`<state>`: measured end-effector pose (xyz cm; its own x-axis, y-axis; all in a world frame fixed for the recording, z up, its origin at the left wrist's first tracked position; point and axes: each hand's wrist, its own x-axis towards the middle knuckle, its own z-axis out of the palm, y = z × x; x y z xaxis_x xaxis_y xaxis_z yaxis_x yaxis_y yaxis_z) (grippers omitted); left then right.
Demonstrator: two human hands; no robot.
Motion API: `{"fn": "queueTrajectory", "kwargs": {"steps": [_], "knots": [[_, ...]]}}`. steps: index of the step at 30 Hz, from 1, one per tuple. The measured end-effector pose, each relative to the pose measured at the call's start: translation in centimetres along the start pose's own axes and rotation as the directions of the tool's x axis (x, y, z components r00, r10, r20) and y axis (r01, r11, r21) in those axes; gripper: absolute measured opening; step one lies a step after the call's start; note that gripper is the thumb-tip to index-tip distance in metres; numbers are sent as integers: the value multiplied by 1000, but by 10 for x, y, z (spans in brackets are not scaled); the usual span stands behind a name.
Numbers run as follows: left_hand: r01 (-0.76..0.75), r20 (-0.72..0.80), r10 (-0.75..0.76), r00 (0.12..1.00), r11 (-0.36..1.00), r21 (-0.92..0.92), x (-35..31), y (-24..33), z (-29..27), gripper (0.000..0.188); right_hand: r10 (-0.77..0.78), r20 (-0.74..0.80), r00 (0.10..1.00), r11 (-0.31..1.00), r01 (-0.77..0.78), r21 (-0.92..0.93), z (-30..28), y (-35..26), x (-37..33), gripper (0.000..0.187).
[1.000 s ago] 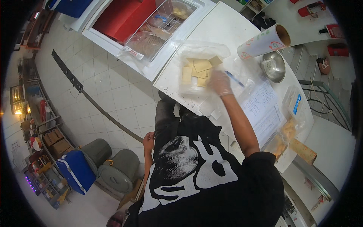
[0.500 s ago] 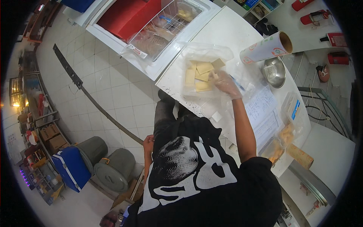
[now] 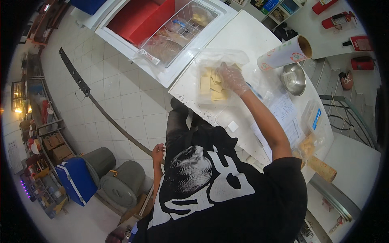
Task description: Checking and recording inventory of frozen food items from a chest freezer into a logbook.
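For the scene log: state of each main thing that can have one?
Right hand: gloved, over tub
Left hand: bare, fingers partly curled
Plastic tub: open
Pale squares: loose, overlapping
Freezer: open
Metal bowl: uncovered
Nearer grey bin: lidded

On the table [image 3: 235, 34], a plastic container [image 3: 208, 56] is sitting before the person [image 3: 227, 190], with flat slices [image 3: 205, 84] lying in it and the right hand [image 3: 233, 79] over its right part. Ahead and leftward, a chest freezer [image 3: 168, 75] is standing just beside the table, a wire basket [image 3: 187, 29] sitting inside. To the container's right, a roll [image 3: 281, 54] is sitting beside a metal bowl [image 3: 299, 83]; papers [image 3: 283, 113] are lying nearer the person. Over on the left, lidded bins [image 3: 123, 184] are standing beside a cooler box [image 3: 77, 182].
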<state>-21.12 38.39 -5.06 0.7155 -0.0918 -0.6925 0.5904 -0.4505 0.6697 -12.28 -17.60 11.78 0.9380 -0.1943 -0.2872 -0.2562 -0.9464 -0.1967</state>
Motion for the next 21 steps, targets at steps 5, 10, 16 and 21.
{"fn": "queueTrajectory", "kwargs": {"steps": [5,10,16,21], "knots": [[41,43,-41,998,999,4,-6,-19,0,20,-245,-141,959,969,240,-51,46,36,12,30],[122,10,-123,992,991,49,-19,0,7,19,-164,-274,948,981,185,53,39,39,-15,38],[41,16,-45,999,982,185,-25,18,5,17,309,198,930,255,-282,925,-39,24,-66,57],[-16,60,17,998,1000,-16,-11,-22,-2,18,-84,-114,990,921,120,371,-27,19,-71,59]]}}
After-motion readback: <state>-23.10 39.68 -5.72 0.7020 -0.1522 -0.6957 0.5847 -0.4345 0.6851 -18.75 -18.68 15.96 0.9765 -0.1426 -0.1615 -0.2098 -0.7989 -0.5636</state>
